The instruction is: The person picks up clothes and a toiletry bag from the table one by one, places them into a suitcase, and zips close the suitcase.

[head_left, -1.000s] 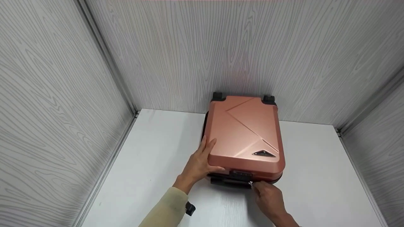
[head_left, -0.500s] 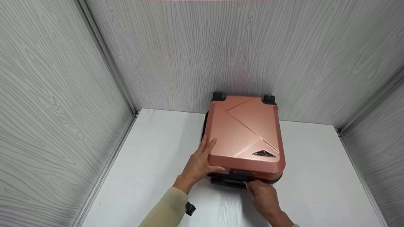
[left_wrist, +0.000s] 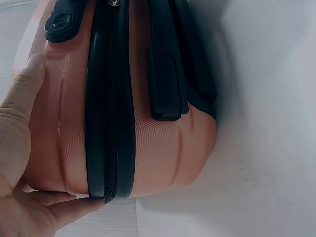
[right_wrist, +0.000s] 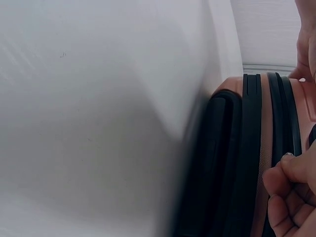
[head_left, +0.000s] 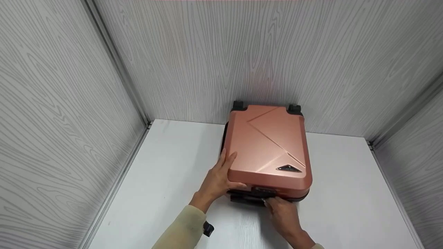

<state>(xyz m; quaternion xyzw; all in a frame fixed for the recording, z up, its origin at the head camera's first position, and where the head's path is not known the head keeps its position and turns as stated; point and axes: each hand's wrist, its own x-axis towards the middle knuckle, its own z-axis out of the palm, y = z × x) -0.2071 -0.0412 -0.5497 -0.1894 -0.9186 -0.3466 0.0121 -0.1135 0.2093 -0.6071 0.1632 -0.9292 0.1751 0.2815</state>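
A rose-gold hard-shell suitcase (head_left: 266,138) lies flat, its wheels toward the back wall. My left hand (head_left: 215,181) rests on its near left corner, fingers extended along the side; in the left wrist view the thumb (left_wrist: 30,79) presses the end face. A black zipper (left_wrist: 111,123) runs around the case, and its teeth look joined on the visible left stretch. My right hand (head_left: 283,212) pinches a small metal zipper pull (right_wrist: 288,156) at the near end, below the lock (head_left: 263,191). Those fingertips partly hide the pull. Beside the zipper is a black carry handle (left_wrist: 165,64).
The suitcase sits on a white tabletop (head_left: 173,155). Wood-grain panels stand around it: a back wall (head_left: 207,62), a left wall (head_left: 52,121) and a right wall (head_left: 412,155). Black wheels (head_left: 238,105) are close to the back wall.
My right hand has slid left along the suitcase's near end with the zipper pull, from right of the lock to beneath it. The left hand and the suitcase stay practically still.
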